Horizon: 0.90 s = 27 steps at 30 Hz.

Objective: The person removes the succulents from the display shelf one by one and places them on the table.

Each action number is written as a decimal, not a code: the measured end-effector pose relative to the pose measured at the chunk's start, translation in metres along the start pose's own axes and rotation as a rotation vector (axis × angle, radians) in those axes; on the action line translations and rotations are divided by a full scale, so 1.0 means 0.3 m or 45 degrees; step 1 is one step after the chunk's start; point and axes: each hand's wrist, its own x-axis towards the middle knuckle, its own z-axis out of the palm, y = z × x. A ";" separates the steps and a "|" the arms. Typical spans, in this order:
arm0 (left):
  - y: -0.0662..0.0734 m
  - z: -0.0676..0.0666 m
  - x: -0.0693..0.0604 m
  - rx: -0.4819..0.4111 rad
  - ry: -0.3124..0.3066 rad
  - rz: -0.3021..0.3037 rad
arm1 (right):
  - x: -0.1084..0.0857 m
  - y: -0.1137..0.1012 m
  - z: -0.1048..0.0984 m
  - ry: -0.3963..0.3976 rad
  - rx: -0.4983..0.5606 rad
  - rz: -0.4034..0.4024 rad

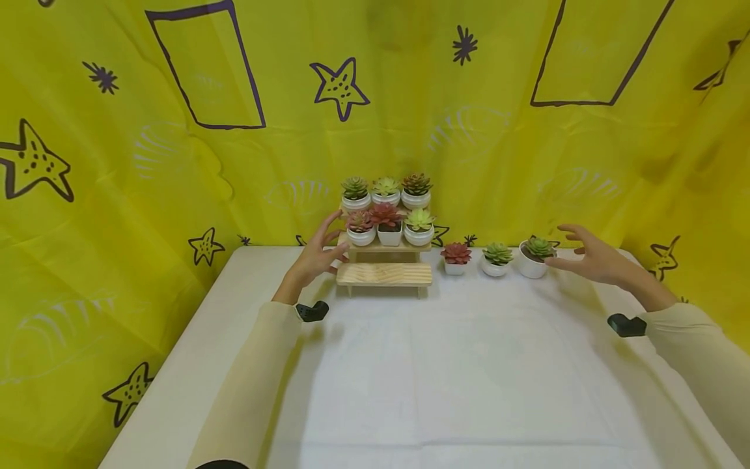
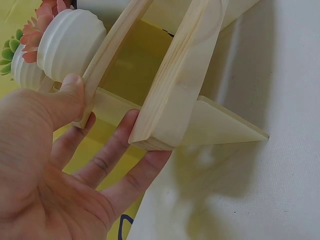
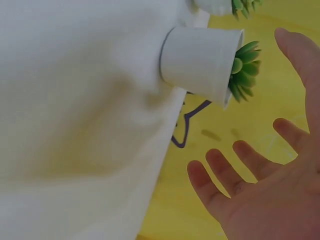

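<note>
Nearest: pale sleeves [image 1: 252, 371] reached in over a white tabletop [image 1: 469, 391]. Dark wrist devices [image 1: 627, 325] sat at both cuffs; any lettering too small to read.

Left hand [image 1: 314, 259] was at the left end of a three-tier wooden stand [image 1: 383, 274], left of centre toward the far edge. Thumb and a fingertip pinched the middle board, other fingers spread and touching the lower board; thumb just beside a pot.

Right hand [image 1: 597, 259], far right: fingers spread wide, holding nothing, just beside a green succulent in a deep white pot [image 1: 532, 262].

That pot ended a tabletop row right of the stand; to its left, a green succulent in a round white pot [image 1: 496, 260], then a red succulent in a square white pot [image 1: 455, 258].

Middle board, left to right: pinkish succulent [image 1: 360, 228], dark red succulent [image 1: 387, 225], yellow-green succulent [image 1: 418, 227]. Top board, farther: dark green succulent [image 1: 355, 193], pale green succulent [image 1: 386, 191], reddish-green succulent [image 1: 416, 190]. All in white pots.

Farthest: yellow cloth [image 1: 263, 156], printed with starfish and rectangle outlines.
</note>
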 end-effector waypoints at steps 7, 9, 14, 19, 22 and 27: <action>0.000 0.000 0.000 0.009 -0.004 -0.014 | 0.004 -0.050 -0.004 0.079 -0.071 -0.093; 0.000 -0.002 0.001 0.009 -0.004 -0.017 | 0.008 -0.063 -0.002 0.098 -0.076 -0.114; 0.003 -0.004 0.002 0.026 0.006 -0.034 | 0.022 -0.104 0.011 0.166 -0.067 -0.147; -0.002 -0.004 0.003 0.026 0.008 -0.034 | 0.039 -0.159 0.031 0.204 -0.019 -0.188; -0.009 -0.006 0.007 0.019 0.005 -0.032 | 0.053 -0.193 0.045 0.216 0.020 -0.225; -0.012 -0.007 0.010 0.022 0.003 -0.032 | 0.087 -0.243 0.078 0.257 0.084 -0.312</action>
